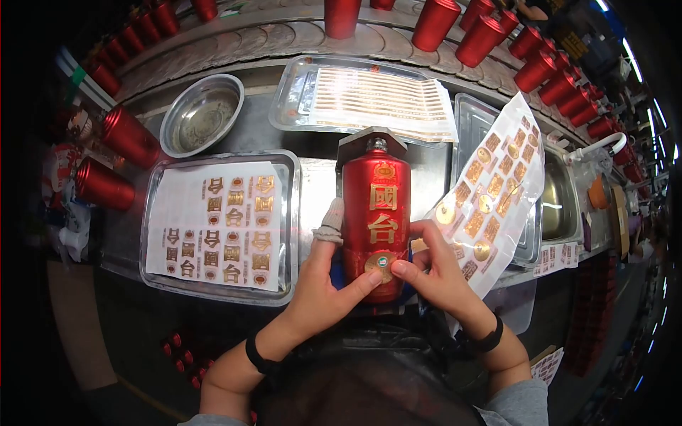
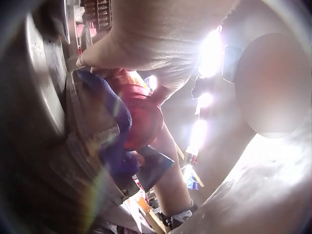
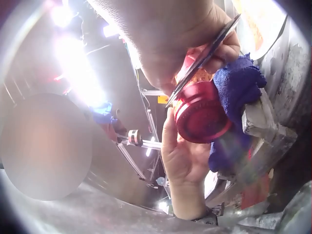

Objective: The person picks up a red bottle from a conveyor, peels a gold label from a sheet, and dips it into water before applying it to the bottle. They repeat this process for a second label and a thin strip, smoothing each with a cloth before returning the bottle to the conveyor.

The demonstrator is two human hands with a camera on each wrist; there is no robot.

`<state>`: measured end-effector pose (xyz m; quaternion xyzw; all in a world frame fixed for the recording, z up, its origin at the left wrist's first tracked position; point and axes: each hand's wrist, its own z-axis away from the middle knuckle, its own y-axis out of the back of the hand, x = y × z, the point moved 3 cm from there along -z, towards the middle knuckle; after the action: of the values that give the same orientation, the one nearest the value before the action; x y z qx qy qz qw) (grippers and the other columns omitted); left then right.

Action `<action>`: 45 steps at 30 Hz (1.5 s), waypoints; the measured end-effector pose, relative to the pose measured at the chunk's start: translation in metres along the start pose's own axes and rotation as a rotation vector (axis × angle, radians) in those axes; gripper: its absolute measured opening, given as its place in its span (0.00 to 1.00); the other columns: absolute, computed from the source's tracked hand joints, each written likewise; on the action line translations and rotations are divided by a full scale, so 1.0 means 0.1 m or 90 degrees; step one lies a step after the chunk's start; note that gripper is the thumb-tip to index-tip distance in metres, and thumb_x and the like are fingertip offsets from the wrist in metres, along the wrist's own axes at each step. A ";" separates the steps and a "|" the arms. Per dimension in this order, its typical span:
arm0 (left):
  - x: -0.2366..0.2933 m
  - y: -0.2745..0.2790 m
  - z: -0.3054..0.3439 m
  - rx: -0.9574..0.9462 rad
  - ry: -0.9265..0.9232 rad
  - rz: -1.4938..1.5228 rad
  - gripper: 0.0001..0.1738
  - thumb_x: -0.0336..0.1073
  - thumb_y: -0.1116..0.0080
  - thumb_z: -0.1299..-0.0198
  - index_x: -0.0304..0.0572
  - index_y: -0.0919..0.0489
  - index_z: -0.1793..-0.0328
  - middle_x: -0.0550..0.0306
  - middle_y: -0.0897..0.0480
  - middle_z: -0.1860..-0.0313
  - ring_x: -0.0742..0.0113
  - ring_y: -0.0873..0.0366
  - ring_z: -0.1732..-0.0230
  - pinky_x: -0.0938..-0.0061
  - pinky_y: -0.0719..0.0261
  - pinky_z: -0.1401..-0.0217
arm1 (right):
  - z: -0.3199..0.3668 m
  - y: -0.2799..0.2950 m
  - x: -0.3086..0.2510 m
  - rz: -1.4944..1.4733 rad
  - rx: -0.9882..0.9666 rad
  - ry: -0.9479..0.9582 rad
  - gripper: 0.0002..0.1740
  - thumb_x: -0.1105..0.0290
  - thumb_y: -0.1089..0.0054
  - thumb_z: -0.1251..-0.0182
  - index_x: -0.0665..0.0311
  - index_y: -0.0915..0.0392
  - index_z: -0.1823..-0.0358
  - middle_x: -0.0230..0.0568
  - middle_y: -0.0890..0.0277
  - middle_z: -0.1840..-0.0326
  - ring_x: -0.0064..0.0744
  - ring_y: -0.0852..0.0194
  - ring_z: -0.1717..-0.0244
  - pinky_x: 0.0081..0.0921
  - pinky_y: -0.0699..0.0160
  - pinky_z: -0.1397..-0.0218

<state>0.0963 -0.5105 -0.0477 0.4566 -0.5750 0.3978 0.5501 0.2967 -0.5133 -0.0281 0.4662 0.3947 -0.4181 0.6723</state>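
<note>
A red bottle with raised gold characters lies on a stand, its neck pointing away. My left hand grips its left side, the thumb on a round gold sticker near the base. A pale cloth cover sits on one left finger. My right hand is at the bottle's other side, its thumb pressing the sticker's right edge. In the right wrist view, slim metal tweezers are tucked in the right hand's curled fingers, slanting past the bottle base. A blue cloth lies under the bottle.
On the left, a tray bears a sheet of gold character stickers, below a metal bowl. Behind are another tray with striped sheets and a conveyor of red bottles. A sticker sheet leans at right, beside a sink.
</note>
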 end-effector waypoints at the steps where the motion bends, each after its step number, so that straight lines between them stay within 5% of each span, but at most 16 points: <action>1: -0.01 0.00 0.00 -0.001 -0.002 0.006 0.51 0.42 0.30 0.40 0.28 0.48 0.19 0.36 0.40 0.23 0.48 0.43 0.20 0.60 0.45 0.21 | 0.00 0.00 -0.01 -0.002 0.001 0.002 0.34 0.53 0.26 0.40 0.68 0.32 0.43 0.27 0.36 0.69 0.11 0.48 0.78 0.16 0.46 0.76; 5: 0.01 0.03 -0.01 -0.059 0.001 -0.065 0.54 0.36 0.32 0.38 0.28 0.58 0.17 0.39 0.43 0.20 0.55 0.45 0.20 0.62 0.49 0.19 | -0.02 0.00 0.01 -0.005 -0.001 0.007 0.33 0.53 0.26 0.39 0.67 0.32 0.44 0.27 0.37 0.70 0.10 0.49 0.78 0.16 0.47 0.77; 11: 0.14 -0.04 -0.13 0.018 0.062 0.142 0.49 0.37 0.33 0.37 0.26 0.51 0.19 0.39 0.39 0.23 0.55 0.40 0.23 0.63 0.43 0.21 | -0.05 0.00 0.07 -0.080 0.009 -0.001 0.31 0.53 0.28 0.37 0.68 0.31 0.46 0.26 0.35 0.71 0.08 0.48 0.79 0.15 0.48 0.78; 17: 0.08 -0.06 -0.13 0.028 0.034 0.095 0.49 0.38 0.34 0.36 0.29 0.52 0.17 0.41 0.35 0.25 0.60 0.34 0.26 0.65 0.40 0.23 | -0.07 -0.03 0.06 -0.058 0.031 0.009 0.28 0.54 0.28 0.36 0.67 0.30 0.48 0.23 0.35 0.75 0.07 0.48 0.81 0.13 0.49 0.79; 26: -0.01 0.07 0.05 0.022 0.035 0.010 0.49 0.39 0.31 0.38 0.25 0.47 0.20 0.38 0.39 0.22 0.52 0.41 0.21 0.63 0.43 0.21 | 0.19 0.03 0.09 -0.092 0.081 -0.021 0.28 0.59 0.27 0.37 0.67 0.30 0.44 0.20 0.37 0.74 0.06 0.50 0.80 0.11 0.51 0.79; 35: -0.03 0.01 0.11 -0.012 0.010 -0.006 0.51 0.34 0.32 0.38 0.29 0.52 0.17 0.42 0.43 0.19 0.57 0.46 0.19 0.63 0.50 0.18 | 0.25 -0.07 0.06 -0.078 0.049 -0.025 0.27 0.63 0.26 0.37 0.66 0.30 0.44 0.18 0.38 0.77 0.05 0.49 0.80 0.11 0.54 0.79; 38: -0.01 0.03 0.11 0.004 -0.020 -0.009 0.45 0.35 0.34 0.36 0.27 0.46 0.19 0.38 0.39 0.21 0.53 0.44 0.20 0.63 0.46 0.20 | 0.28 -0.07 0.07 -0.112 0.035 -0.047 0.25 0.64 0.27 0.36 0.65 0.30 0.45 0.20 0.36 0.73 0.05 0.48 0.80 0.10 0.52 0.78; 44: -0.14 0.20 0.22 -0.048 0.068 0.130 0.40 0.29 0.45 0.30 0.30 0.50 0.17 0.43 0.42 0.19 0.59 0.48 0.17 0.65 0.52 0.18 | 0.35 -0.07 0.22 -0.238 0.052 -0.073 0.13 0.69 0.37 0.28 0.64 0.28 0.48 0.18 0.35 0.72 0.03 0.48 0.79 0.09 0.51 0.76; 45: -0.14 0.18 0.22 -0.032 0.048 0.129 0.39 0.29 0.41 0.32 0.30 0.45 0.19 0.43 0.39 0.20 0.58 0.43 0.20 0.66 0.46 0.20 | 0.35 -0.09 0.24 -0.211 0.050 -0.069 0.09 0.70 0.39 0.26 0.63 0.28 0.50 0.15 0.37 0.76 0.03 0.48 0.79 0.10 0.51 0.75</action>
<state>0.0725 -0.5258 -0.0629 0.3669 -0.6067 0.4540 0.5397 0.3013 -0.5540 -0.0442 0.3977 0.4126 -0.5628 0.5957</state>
